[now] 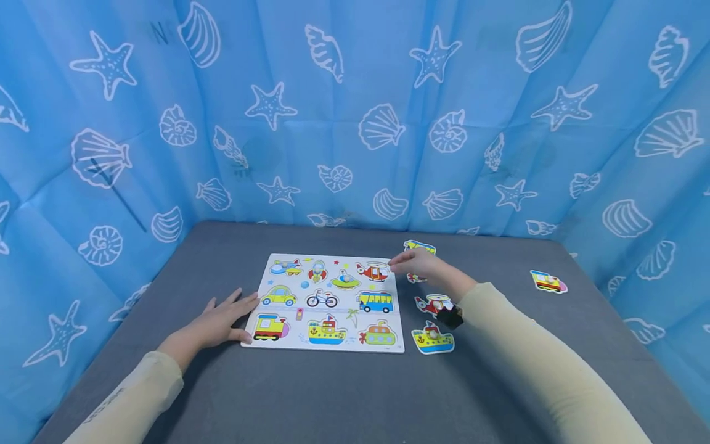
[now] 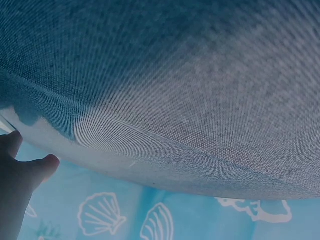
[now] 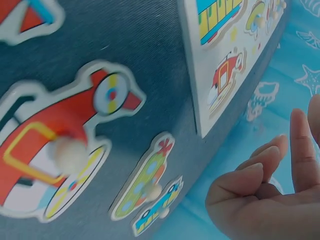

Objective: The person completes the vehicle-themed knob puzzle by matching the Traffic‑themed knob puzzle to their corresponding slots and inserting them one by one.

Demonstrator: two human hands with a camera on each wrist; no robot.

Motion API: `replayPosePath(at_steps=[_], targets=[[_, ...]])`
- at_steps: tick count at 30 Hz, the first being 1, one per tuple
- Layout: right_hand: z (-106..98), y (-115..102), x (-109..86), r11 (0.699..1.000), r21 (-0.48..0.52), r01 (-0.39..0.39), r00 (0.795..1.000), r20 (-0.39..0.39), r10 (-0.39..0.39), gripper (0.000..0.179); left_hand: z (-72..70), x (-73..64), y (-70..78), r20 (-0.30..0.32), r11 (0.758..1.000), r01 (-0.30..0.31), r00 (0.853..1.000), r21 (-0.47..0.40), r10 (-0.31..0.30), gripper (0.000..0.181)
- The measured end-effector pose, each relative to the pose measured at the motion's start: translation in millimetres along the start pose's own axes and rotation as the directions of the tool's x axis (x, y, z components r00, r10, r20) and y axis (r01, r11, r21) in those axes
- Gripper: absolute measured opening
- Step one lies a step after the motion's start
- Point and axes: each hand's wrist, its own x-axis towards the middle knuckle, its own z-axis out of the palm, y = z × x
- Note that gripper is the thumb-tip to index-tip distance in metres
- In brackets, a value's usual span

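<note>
A white puzzle board printed with vehicles lies on the grey table. My left hand rests at the board's left edge, fingers spread; only part of that hand shows in the left wrist view. My right hand is by the board's upper right corner, close to the helicopter picture. In the right wrist view its fingers are partly bent, with nothing visible between them. Beside the board lie a bus piece, a submarine piece, a helicopter piece and a ship piece.
A train piece lies apart at the table's right side. Small pegs stand on the loose pieces. A blue curtain with white shells and starfish hangs behind and at both sides of the grey table.
</note>
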Motion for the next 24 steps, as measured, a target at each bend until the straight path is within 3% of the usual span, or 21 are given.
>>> replayPosePath(at_steps=[13, 24], targets=[[-23, 25, -10.5, 1.000, -0.001, 0.005, 1.000, 0.006, -0.005, 0.039, 1.8, -1.0, -0.6, -0.004, 1.000, 0.004, 1.000, -0.001, -0.004, 0.099], [-37, 47, -25.5, 1.000, 0.015, 0.017, 0.998, 0.068, -0.018, 0.037, 1.4, -0.1, -0.5, -0.006, 1.000, 0.009, 1.000, 0.001, -0.009, 0.100]])
